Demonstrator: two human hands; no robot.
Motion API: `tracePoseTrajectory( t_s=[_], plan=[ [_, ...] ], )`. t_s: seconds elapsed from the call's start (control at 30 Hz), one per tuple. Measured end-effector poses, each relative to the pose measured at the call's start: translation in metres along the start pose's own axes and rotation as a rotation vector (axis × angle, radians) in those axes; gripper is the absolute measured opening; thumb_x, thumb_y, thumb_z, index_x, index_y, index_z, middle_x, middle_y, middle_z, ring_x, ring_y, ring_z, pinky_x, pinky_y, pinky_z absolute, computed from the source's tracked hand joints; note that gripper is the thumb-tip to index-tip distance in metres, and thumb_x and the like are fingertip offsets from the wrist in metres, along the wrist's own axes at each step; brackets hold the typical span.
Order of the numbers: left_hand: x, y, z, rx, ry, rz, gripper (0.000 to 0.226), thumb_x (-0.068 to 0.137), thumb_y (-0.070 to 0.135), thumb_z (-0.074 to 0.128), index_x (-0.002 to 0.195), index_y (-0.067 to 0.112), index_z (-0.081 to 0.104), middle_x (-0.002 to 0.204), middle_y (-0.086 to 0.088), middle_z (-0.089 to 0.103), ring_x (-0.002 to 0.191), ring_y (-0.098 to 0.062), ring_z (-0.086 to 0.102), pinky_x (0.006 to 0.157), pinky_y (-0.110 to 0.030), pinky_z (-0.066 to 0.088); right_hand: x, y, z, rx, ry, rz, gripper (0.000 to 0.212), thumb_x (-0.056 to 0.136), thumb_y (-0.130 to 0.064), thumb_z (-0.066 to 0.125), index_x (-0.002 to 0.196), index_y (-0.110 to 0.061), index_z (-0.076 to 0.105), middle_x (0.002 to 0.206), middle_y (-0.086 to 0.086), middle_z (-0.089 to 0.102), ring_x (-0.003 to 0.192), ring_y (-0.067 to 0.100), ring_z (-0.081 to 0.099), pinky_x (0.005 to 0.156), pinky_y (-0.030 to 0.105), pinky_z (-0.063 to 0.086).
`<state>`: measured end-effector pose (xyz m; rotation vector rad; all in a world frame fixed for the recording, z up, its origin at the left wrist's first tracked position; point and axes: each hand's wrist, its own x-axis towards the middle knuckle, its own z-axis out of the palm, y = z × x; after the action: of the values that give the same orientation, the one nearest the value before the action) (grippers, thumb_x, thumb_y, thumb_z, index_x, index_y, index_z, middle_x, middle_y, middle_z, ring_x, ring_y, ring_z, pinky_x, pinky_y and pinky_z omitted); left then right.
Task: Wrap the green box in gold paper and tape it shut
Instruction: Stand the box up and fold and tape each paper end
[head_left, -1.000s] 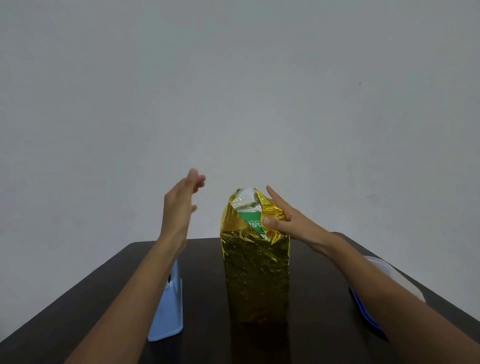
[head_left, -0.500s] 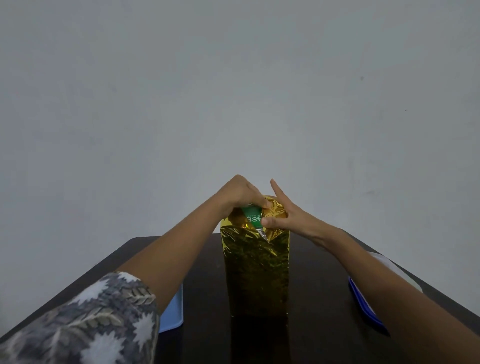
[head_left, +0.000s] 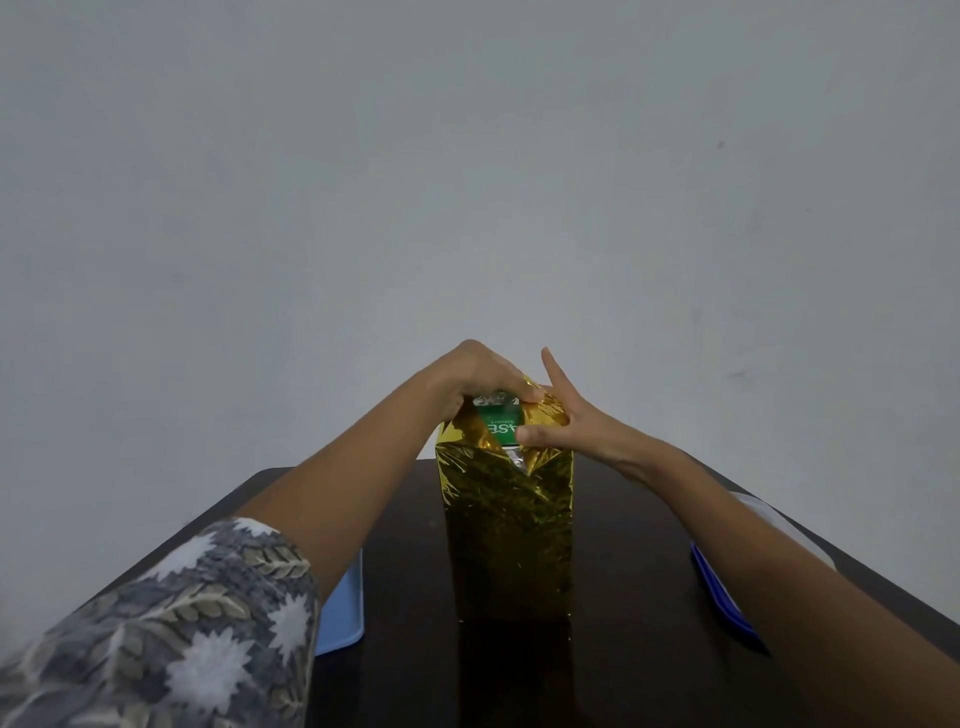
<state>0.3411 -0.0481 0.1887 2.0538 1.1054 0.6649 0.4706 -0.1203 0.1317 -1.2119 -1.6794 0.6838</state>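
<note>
The green box (head_left: 501, 427) stands upright in the middle of the dark table (head_left: 623, 649), sheathed in gold paper (head_left: 506, 535). Only a green patch with white letters shows at the open top. My left hand (head_left: 475, 375) curls over the top from the left and pinches the gold paper's far flap down. My right hand (head_left: 558, 422) presses the right flap against the box top with its thumb, index finger sticking up.
A light blue tray (head_left: 343, 613) lies on the table left of the box, partly under my left arm. A dark blue tray with a white sheet (head_left: 727, 608) lies at the right edge under my right forearm. A plain wall stands behind.
My left hand came down from the air at the left onto the box top and took hold of the gold flap. My right hand stayed on the right flap.
</note>
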Motion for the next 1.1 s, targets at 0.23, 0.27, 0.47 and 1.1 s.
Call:
tracePoseTrajectory(
  t_s=[0.23,0.27,0.47,1.1],
  plan=[
    [-0.001,-0.004,-0.013,0.031,0.054,-0.024,0.04,0.074,0.046,0.074,0.093,0.012,0.065,0.135,-0.013,0.049,0.123,-0.032,0.045,0.086,-0.04,0.045,-0.001,0.0,0.001,-0.013,0.015,0.011,0.163,0.021,-0.077,0.074,0.148,-0.029,-0.016,0.15,0.001,0.023,0.099,-0.008,0.048,0.068,-0.004,0.041],
    [-0.003,-0.004,-0.013,0.072,0.025,-0.028,0.04,0.074,0.051,0.071,0.089,0.014,0.067,0.138,-0.012,0.047,0.127,-0.033,0.042,0.09,-0.043,0.044,-0.002,0.0,0.002,-0.015,0.017,0.014,0.163,0.02,-0.078,0.074,0.148,-0.03,-0.016,0.153,0.003,0.021,0.106,-0.001,0.045,0.068,-0.005,0.04],
    [0.001,-0.013,-0.001,0.115,0.08,0.116,0.04,0.071,0.031,0.081,0.098,0.003,0.071,0.1,-0.011,0.067,0.089,-0.022,0.061,0.078,-0.034,0.052,-0.002,-0.001,0.004,-0.024,0.018,0.022,0.162,0.021,-0.078,0.074,0.147,-0.032,-0.017,0.156,0.001,0.014,0.118,0.006,0.034,0.074,-0.001,0.041],
    [-0.001,-0.032,-0.002,-0.096,0.045,-0.033,0.089,0.068,0.027,0.083,0.136,0.007,0.029,0.123,-0.015,0.049,0.108,-0.028,0.056,0.078,-0.034,0.054,-0.009,0.004,0.01,-0.034,0.22,-0.009,0.113,0.055,-0.082,0.054,0.148,-0.04,0.007,0.156,-0.013,0.011,0.137,0.011,0.025,0.102,0.031,0.034]
  ],
)
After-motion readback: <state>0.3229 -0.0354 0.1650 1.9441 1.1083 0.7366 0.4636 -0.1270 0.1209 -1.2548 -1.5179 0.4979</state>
